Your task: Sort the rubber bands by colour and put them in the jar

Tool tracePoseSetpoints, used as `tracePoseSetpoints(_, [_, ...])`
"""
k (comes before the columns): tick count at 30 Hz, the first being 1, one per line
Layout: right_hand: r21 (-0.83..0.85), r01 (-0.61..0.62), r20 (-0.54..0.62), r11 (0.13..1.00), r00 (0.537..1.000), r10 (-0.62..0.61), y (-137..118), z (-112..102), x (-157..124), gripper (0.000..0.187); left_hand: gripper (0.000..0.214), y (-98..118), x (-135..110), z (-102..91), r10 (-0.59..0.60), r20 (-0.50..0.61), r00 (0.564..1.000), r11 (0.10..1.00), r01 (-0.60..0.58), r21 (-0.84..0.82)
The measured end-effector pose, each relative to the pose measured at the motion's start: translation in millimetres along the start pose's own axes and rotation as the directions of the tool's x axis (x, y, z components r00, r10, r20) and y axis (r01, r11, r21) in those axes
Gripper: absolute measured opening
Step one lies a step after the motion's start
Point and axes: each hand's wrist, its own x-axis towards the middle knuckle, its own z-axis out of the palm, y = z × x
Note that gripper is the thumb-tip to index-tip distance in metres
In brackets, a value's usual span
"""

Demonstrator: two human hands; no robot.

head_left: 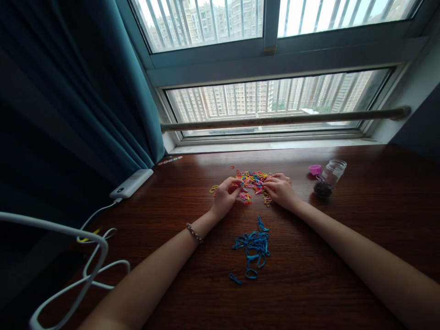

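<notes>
A heap of small mixed-colour rubber bands (253, 179) lies on the dark wooden table (309, 256) near the window. My left hand (227, 195) rests at the heap's left edge, fingers curled in a pinch on the bands. At the right edge sits my right hand (280, 189), its fingers bent and pressed onto the bands. What either hand holds is too small to make out. A separate pile of blue bands (253, 247) lies closer to me, between my forearms. A beaded bracelet (194, 233) is on my left wrist.
A clear glass jar (329, 178) with dark contents lies tilted at the right, its pink lid (315, 170) beside it. A white power bank (131, 183) with white cables (90, 256) sits at the table's left. Teal curtain (85, 91) hangs left; the window sill is behind.
</notes>
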Motion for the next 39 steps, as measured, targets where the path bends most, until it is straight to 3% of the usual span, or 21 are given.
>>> tracePoseSetpoints(4, [-0.008, 0.002, -0.004, 1.000, 1.000, -0.002, 1, 2, 1, 0.021, 0.014, 0, 3, 0.4, -0.013, -0.023, 1.000, 0.994, 0.011, -0.113])
tracePoseSetpoints(9, [0.210, -0.017, -0.131, 0.977, 0.990, 0.045, 3, -2, 5, 0.020, 0.017, 2, 5, 0.3, -0.068, -0.023, 0.997, 0.981, 0.063, -0.182])
tracePoseSetpoints(15, [0.516, -0.214, -0.131, 0.830, 0.938, 0.322, 3, -6, 5, 0.015, 0.019, 1, 5, -1.8, -0.053, -0.034, 0.998, 0.979, 0.045, -0.196])
tracePoseSetpoints(19, [0.630, -0.245, -0.089, 0.737, 0.920, 0.381, 4, -6, 5, 0.026, 0.022, 5, 5, -1.1, -0.122, -0.018, 0.992, 0.972, 0.116, -0.205])
tracePoseSetpoints(22, [0.631, -0.238, -0.082, 0.738, 0.926, 0.369, 4, -6, 5, 0.026, 0.023, 12, 1, 3.9, -0.152, 0.032, 0.988, 0.966, 0.155, -0.206])
tracePoseSetpoints(24, [0.627, -0.233, -0.085, 0.743, 0.928, 0.362, 4, -6, 6, 0.026, 0.023, 18, -5, 9.5, -0.132, 0.142, 0.981, 0.968, 0.159, -0.195])
tracePoseSetpoints(26, [0.634, -0.232, -0.093, 0.738, 0.924, 0.370, 3, -7, 7, 0.027, 0.024, 26, -13, 15.6, -0.111, 0.315, 0.943, 0.977, 0.161, -0.139])
tracePoseSetpoints(29, [0.658, -0.236, -0.115, 0.715, 0.907, 0.404, -2, -13, 8, 0.024, 0.025, 37, -25, 23.0, -0.087, 0.564, 0.821, 0.994, 0.110, -0.006])
tracePoseSetpoints(31, [0.688, -0.227, -0.119, 0.689, 0.902, 0.416, -9, -20, 8, 0.022, 0.025, 40, -30, 25.3, -0.065, 0.670, 0.740, 0.998, 0.066, 0.024])
tracePoseSetpoints(33, [0.737, -0.207, -0.090, 0.643, 0.913, 0.397, -20, -28, 8, 0.022, 0.025, 41, -31, 25.4, -0.043, 0.712, 0.701, 0.999, 0.035, 0.026])
tracePoseSetpoints(36, [0.809, -0.184, 0.003, 0.558, 0.951, 0.309, -38, -36, 7, 0.022, 0.026, 37, -27, 22.4, -0.022, 0.689, 0.724, 0.997, -0.032, 0.065])
tracePoseSetpoints(39, [0.825, -0.221, 0.186, 0.520, 0.975, 0.119, -48, -36, 5, 0.024, 0.027, 29, -20, 16.6, 0.021, 0.542, 0.840, 0.970, -0.150, 0.194])
